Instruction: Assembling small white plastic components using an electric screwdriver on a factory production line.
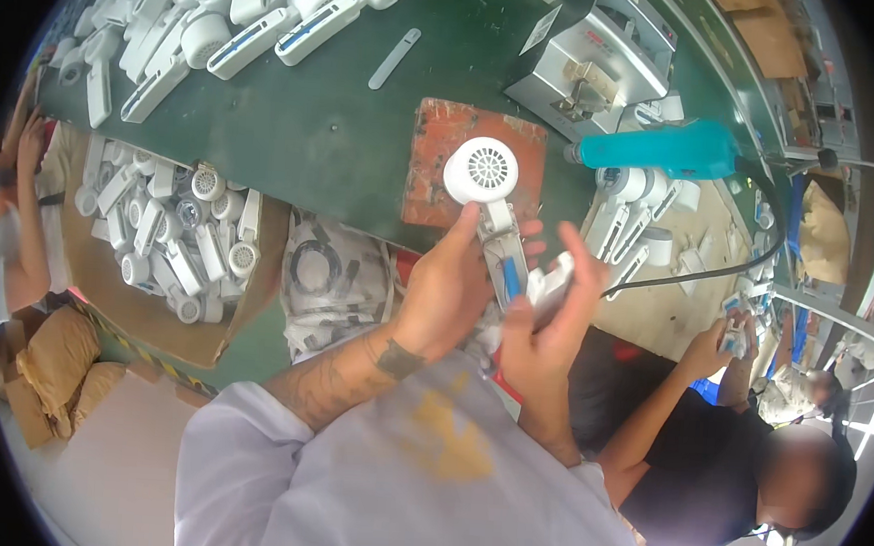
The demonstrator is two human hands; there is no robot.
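A white handheld fan [483,171] with a round grille head is in my left hand [441,293], which wraps around its handle. The handle is opened up, and a blue part, perhaps a battery, [512,277] shows inside. My right hand [547,350] is closed on a white handle cover [550,286], pinched between thumb and fingers right beside the open handle. The fan head is above a worn orange-red block [438,168] on the green table [295,134]. Part of the fan's handle is hidden by my left fingers.
A teal electric screwdriver [665,149] with a black cable lies at right, near a silver machine [595,67]. White fans [312,25] are heaped at far left. A cardboard box [256,292] holds several more. Other fans [620,219] lie at right, where a co-worker [716,460] sits.
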